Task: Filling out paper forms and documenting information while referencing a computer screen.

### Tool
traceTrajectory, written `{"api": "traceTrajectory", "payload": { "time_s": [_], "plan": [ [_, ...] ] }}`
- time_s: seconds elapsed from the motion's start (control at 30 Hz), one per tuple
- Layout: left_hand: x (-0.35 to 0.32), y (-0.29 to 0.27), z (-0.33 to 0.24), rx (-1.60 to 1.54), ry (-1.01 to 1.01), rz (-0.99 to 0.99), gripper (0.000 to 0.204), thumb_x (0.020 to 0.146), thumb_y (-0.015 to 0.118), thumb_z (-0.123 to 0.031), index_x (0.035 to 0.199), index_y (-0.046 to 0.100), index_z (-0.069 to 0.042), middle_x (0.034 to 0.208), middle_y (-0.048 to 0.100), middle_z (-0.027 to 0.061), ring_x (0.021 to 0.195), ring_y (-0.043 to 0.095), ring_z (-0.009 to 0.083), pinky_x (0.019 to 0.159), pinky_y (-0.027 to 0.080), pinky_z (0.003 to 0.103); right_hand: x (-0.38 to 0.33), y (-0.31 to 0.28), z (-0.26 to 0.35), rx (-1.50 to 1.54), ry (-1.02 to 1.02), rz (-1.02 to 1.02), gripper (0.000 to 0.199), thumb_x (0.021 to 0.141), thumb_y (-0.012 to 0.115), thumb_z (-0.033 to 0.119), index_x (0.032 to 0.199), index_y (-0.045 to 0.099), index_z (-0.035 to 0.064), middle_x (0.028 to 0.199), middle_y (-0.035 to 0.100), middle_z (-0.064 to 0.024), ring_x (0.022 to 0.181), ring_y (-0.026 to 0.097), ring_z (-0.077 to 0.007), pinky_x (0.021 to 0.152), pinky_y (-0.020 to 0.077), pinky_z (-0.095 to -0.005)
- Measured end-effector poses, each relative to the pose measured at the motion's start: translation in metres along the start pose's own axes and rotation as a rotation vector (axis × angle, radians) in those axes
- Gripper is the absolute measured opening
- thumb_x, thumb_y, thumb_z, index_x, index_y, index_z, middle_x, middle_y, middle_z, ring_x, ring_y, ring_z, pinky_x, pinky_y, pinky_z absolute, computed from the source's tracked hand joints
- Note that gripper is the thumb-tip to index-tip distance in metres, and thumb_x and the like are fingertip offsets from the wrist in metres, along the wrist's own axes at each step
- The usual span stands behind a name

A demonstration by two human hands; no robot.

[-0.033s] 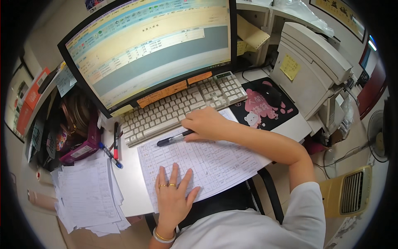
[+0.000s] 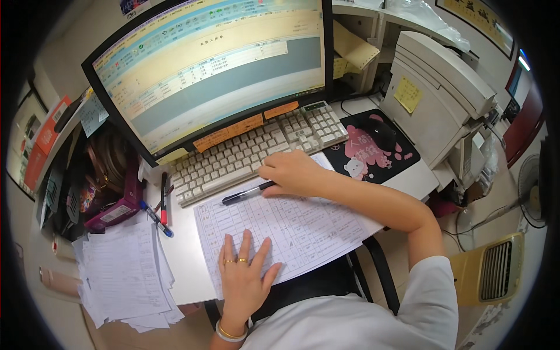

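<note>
My left hand [image 2: 245, 279] lies flat with its fingers spread on the lower left part of a printed table sheet [image 2: 315, 233], which has small entries in its grid. My right hand [image 2: 291, 175] is curled around a pen [image 2: 248, 193] above the sheet's top edge, beside the keyboard [image 2: 233, 154]. The pen's dark end points left, over the upper rows of the sheet. Its other end is hidden under my fingers.
Behind the keyboard rises a monitor [image 2: 216, 64]. A black mouse [image 2: 376, 133] rests on a patterned mouse pad [image 2: 408, 154], next to a bulky pale printer [image 2: 431, 93]. Left are a red-and-black marker [image 2: 163, 198], a blue marker [image 2: 156, 219] and a loose paper stack [image 2: 122, 268].
My right hand and the pen have shifted very slightly to the right. My left hand and the sheet stay in place.
</note>
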State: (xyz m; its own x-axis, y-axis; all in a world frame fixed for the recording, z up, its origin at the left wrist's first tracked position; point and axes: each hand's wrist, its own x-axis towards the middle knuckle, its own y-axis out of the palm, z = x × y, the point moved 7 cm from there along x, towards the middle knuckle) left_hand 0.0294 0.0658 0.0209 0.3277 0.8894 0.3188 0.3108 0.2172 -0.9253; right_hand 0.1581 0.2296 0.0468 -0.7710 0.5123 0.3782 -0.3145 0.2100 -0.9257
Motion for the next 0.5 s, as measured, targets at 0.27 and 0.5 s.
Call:
{"api": "traceTrajectory", "payload": {
  "time_s": [0.27,0.5],
  "plan": [
    [-0.005,-0.001,0.002,-0.045,-0.037,0.006,0.046,0.085,0.069,-0.037,0.126,0.064,-0.017,0.142,0.047,0.018,0.132,0.035,0.0486,0.108,0.027,0.054,-0.078,-0.06,-0.081,-0.015,0.281,-0.36,0.02,0.081,0.071,0.024,0.09,0.062,0.008,0.093,0.061,-0.0085,0.085,0.06,-0.0277,0.074,0.0507,-0.0374],
    [-0.004,-0.001,0.002,-0.025,-0.017,-0.002,0.045,0.085,0.069,-0.037,0.126,0.064,-0.018,0.142,0.048,0.0181,0.132,0.035,0.0485,0.108,0.028,0.054,-0.174,-0.085,-0.148,-0.441,0.609,-0.37,0.037,0.078,0.071,0.024,0.111,0.062,0.0082,0.112,0.056,-0.0154,0.1,0.057,-0.0339,0.089,0.0464,-0.0401]
  ]
}}
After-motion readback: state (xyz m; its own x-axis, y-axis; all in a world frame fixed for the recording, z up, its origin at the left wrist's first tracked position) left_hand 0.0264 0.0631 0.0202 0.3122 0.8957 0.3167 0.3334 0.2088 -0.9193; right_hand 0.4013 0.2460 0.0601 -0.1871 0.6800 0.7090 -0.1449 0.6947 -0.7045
